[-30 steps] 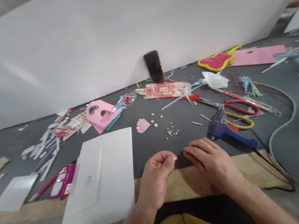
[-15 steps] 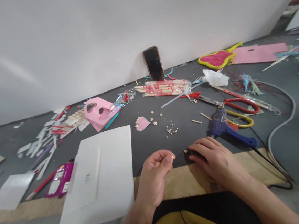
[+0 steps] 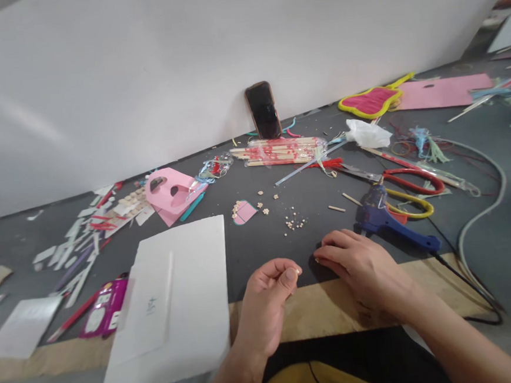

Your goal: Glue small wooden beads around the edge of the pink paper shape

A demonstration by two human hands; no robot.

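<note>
My left hand is closed, thumb and forefinger pinching a tiny cream-coloured piece. Just to its right, my right hand rests low over the dark table, its fingertips closed around a small beige flower-shaped piece that is mostly covered. Beyond the hands lie a scatter of tiny white bits and several loose beige flowers. A pink heart-shaped piece with a dark outline carries more such flowers along its left side. The blue glue gun lies beside my right hand.
Scissors lie behind the glue gun, whose black cord runs right. A phone leans on the wall above wrapped sticks. White board, purple packet and pink cutout are on the left.
My right fingers have moved left onto the small flower piece, which was lying in the open before. My left hand keeps its pinch and has hardly moved.
</note>
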